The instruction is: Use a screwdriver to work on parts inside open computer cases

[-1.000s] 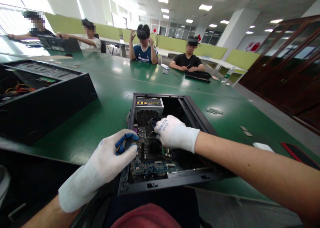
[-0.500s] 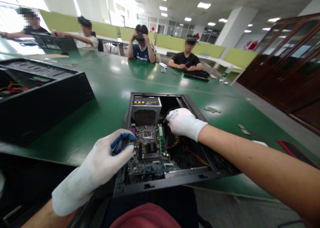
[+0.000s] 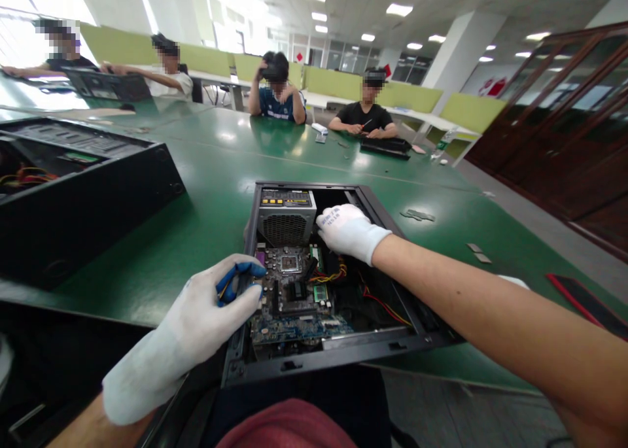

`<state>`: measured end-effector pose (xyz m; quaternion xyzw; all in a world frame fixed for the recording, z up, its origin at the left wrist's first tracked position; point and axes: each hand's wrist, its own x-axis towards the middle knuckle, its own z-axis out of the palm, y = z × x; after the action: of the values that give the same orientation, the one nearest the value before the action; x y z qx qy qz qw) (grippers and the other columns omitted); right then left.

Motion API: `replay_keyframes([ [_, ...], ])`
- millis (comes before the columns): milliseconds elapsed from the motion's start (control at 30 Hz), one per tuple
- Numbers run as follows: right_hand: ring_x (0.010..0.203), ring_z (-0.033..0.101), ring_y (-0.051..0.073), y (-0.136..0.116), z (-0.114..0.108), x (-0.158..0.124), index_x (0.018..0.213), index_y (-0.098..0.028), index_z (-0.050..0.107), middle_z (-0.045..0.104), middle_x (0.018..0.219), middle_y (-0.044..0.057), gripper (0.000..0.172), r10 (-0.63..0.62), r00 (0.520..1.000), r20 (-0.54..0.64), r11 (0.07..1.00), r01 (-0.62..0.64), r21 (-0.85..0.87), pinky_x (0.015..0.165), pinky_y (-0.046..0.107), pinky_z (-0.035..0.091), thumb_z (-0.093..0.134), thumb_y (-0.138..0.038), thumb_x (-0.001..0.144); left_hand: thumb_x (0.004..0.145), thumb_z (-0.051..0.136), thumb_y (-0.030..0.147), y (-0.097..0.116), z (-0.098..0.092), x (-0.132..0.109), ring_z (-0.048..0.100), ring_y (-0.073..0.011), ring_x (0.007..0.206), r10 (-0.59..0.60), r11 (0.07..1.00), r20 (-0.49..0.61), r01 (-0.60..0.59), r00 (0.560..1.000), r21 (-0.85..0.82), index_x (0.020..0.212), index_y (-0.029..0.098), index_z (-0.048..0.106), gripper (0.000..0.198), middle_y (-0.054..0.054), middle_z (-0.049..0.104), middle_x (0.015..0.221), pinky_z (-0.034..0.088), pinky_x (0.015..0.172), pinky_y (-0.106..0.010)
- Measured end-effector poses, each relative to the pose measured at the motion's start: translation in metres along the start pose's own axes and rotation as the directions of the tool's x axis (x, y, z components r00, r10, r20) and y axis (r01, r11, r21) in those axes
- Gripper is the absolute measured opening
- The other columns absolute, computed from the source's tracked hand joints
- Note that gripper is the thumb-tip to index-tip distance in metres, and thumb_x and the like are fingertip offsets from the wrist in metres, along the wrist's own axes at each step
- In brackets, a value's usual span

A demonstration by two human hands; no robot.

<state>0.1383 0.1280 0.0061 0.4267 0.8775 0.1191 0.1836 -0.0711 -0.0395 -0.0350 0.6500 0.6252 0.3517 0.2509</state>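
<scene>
An open black computer case (image 3: 338,358) lies in front of me, its inside facing up. My left hand (image 3: 201,317), in a white glove with blue fingers, is closed around the case's left edge. Inside are a grey power supply (image 3: 287,224), a motherboard (image 3: 265,307) and a green memory stick (image 3: 320,294). A bundle of yellow and red cables (image 3: 328,278) with a black connector lies across the memory stick. My gloved right hand (image 3: 350,231) reaches in beside the power supply with fingers curled. Its fingertips are hidden, so what they pinch cannot be seen.
Another black computer case (image 3: 98,206) stands to the left on the green table (image 3: 220,167). Small metal pieces (image 3: 417,215) and two flat pieces (image 3: 478,254) lie to the right, near a red-edged black item (image 3: 583,301). Several people sit across the table.
My right hand has shifted slightly left and up, toward the power supply. The cable bundle now lies over the memory stick. My left hand has stayed on the case edge.
</scene>
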Motion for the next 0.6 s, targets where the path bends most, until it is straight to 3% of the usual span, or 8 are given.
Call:
replay_keyframes([
  [67,0.105,0.074,0.031,-0.004,-0.005,-0.012,0.112,-0.012,0.076,0.076,0.114,0.019,0.036,-0.038,0.999,0.03,0.998,0.037,0.053,0.087,0.038,0.057,0.054,-0.035,0.097,0.084,0.061,0.047,0.0,0.0,0.0,0.068,-0.0197,0.079,-0.008,1.0,-0.004,0.008,1.0,-0.007,0.101,0.021,0.069,0.032,-0.001,0.075,0.088,0.054,0.072,-0.026],
  [167,0.101,0.075,0.03,-0.015,-0.001,-0.025,0.108,-0.015,0.078,0.078,0.105,0.016,0.04,-0.163,0.965,0.203,0.984,0.146,0.098,0.082,0.035,0.058,0.065,-0.047,0.088,0.084,0.061,0.048,-0.001,0.0,0.0,0.069,-0.0201,0.079,0.002,1.0,0.002,-0.002,1.0,0.003,0.102,0.022,0.069,0.033,-0.001,0.075,0.089,0.054,0.073,-0.027],
  [233,0.099,0.075,0.029,-0.022,0.009,-0.027,0.111,-0.014,0.078,0.078,0.102,0.016,0.042,-0.218,0.928,0.302,0.976,0.203,0.082,0.08,0.035,0.058,0.07,-0.046,0.084,0.084,0.06,0.048,-0.002,-0.001,0.0,0.069,-0.0204,0.079,0.004,1.0,0.011,-0.005,1.0,0.007,0.103,0.022,0.069,0.034,-0.001,0.075,0.088,0.054,0.073,-0.027],
  [300,0.099,0.075,0.027,-0.026,0.022,-0.024,0.113,-0.013,0.077,0.078,0.102,0.016,0.04,-0.238,0.916,0.322,0.971,0.229,0.068,0.081,0.033,0.058,0.073,-0.039,0.082,0.084,0.06,0.048,-0.003,-0.001,0.0,0.069,-0.0206,0.08,0.0,1.0,0.017,0.0,1.0,0.004,0.103,0.022,0.069,0.034,-0.001,0.075,0.089,0.055,0.073,-0.027],
  [433,0.099,0.075,0.026,-0.02,0.035,-0.017,0.108,-0.013,0.077,0.078,0.1,0.016,0.038,-0.212,0.921,0.328,0.976,0.216,0.024,0.086,0.033,0.058,0.08,-0.026,0.073,0.085,0.061,0.049,-0.003,0.0,-0.001,0.069,-0.0213,0.083,0.0,1.0,0.011,0.0,1.0,0.002,0.105,0.022,0.069,0.035,-0.001,0.076,0.094,0.055,0.074,-0.027],
  [600,0.101,0.075,0.032,-0.015,0.044,-0.012,0.096,-0.018,0.079,0.078,0.099,0.014,0.026,-0.09,0.897,0.432,0.995,0.097,0.004,0.089,0.047,0.058,0.081,-0.021,0.071,0.086,0.061,0.05,-0.005,0.0,-0.001,0.07,-0.0216,0.085,-0.001,1.0,0.008,0.001,1.0,0.015,0.106,0.023,0.069,0.035,-0.002,0.076,0.096,0.055,0.076,-0.027],
])
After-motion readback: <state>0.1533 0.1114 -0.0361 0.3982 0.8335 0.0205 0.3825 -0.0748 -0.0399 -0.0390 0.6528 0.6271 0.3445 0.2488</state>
